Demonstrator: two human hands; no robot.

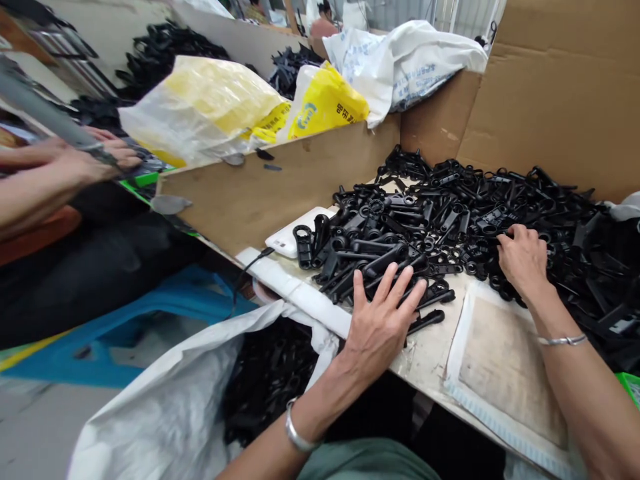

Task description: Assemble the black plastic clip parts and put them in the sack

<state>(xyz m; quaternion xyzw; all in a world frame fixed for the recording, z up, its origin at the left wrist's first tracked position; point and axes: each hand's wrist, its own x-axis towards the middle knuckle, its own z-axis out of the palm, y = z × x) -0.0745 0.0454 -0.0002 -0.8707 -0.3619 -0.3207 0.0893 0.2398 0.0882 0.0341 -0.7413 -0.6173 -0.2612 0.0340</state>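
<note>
A heap of black plastic parts (450,207) is spread over the table (430,353), bounded at the back by cardboard walls (560,100). The left hand (383,320) is laid flat on the near edge of the heap, its fingers (400,280) spread wide and resting on a few long parts; nothing is gripped. The right hand (523,257) is set on the heap further right, its fingers curled down among the parts; whether a part is held there cannot be told. A white phone (290,237) with a cable lies just beside the heap's left edge. A worn pad (510,373) lies on the table under the right forearm.

Below the table's edge a white sack (165,393) stands open, holding more black parts (270,373). Behind the low cardboard wall, yellow bags (210,107) and a white bag (410,60) are piled. At the left, another person's hands (100,157) are seen over a green tray (145,180).
</note>
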